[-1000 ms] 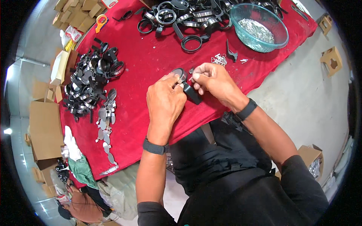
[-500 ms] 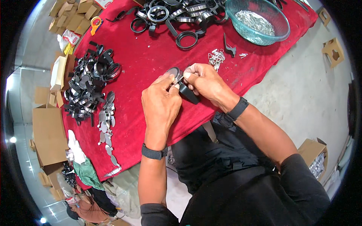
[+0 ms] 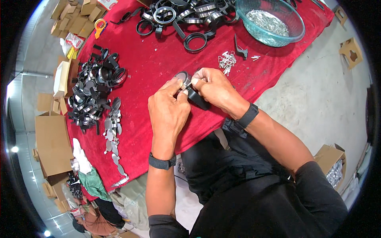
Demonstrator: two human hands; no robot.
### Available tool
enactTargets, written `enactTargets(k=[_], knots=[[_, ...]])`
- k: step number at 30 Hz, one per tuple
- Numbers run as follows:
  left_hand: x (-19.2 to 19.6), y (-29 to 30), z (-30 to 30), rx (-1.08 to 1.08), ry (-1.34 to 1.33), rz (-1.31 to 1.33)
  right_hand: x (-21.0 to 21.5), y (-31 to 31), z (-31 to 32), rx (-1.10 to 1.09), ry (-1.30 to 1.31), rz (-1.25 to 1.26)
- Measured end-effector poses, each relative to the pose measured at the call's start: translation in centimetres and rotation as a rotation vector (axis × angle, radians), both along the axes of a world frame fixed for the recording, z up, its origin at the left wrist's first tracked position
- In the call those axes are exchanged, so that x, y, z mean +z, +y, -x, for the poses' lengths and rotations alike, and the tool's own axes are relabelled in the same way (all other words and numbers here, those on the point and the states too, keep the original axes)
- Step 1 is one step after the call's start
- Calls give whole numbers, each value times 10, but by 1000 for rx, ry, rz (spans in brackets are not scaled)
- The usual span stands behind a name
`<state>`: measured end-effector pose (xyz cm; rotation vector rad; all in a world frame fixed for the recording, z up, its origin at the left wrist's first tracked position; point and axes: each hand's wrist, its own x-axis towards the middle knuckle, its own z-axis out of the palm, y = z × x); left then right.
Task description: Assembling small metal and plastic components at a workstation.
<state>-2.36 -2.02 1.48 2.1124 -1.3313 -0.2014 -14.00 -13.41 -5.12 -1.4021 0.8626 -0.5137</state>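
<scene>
Near the table's front edge, my left hand (image 3: pixel 170 106) is closed on a round grey-faced part with a black handle (image 3: pixel 199 100), thumb and fingers pinching it where the disc meets the handle. My right hand (image 3: pixel 216 88) is closed at the same joint, its thumb and forefinger pinching what looks like a small metal pin, mostly hidden by the fingertips. A little pile of silver pins (image 3: pixel 227 62) lies beyond my right hand. Beside it are a loose black lever (image 3: pixel 241 51) and a few separate pins (image 3: pixel 255 58).
A translucent teal bowl (image 3: pixel 295 39) of metal pins stands at the far right. Black rings with handles (image 3: pixel 195 42) are heaped at the back, more black parts (image 3: pixel 92 85) at left. Grey discs (image 3: pixel 110 135) trail along the red cloth (image 3: pixel 147 59). A person (image 3: pixel 97 223) is at lower left.
My right fingertips have closed in slightly on the joint, and the thin pin that showed between them is now mostly covered. My left hand keeps its hold on the part.
</scene>
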Motion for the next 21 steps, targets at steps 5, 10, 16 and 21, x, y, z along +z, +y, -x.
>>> enactTargets(k=[5, 10, 16, 21], knots=[[2, 1, 0, -7, 3, -1, 4, 3, 4, -12, -26, 46], [-5, 1, 0, -35, -25, 35, -6, 6, -4, -45, -61, 129], [-8, 2, -1, -2, 9, 32, -2, 10, 0, -26, -87, 171], [-5, 0, 0, 27, 10, -9, 4, 28, 13, -77, -185, 458]])
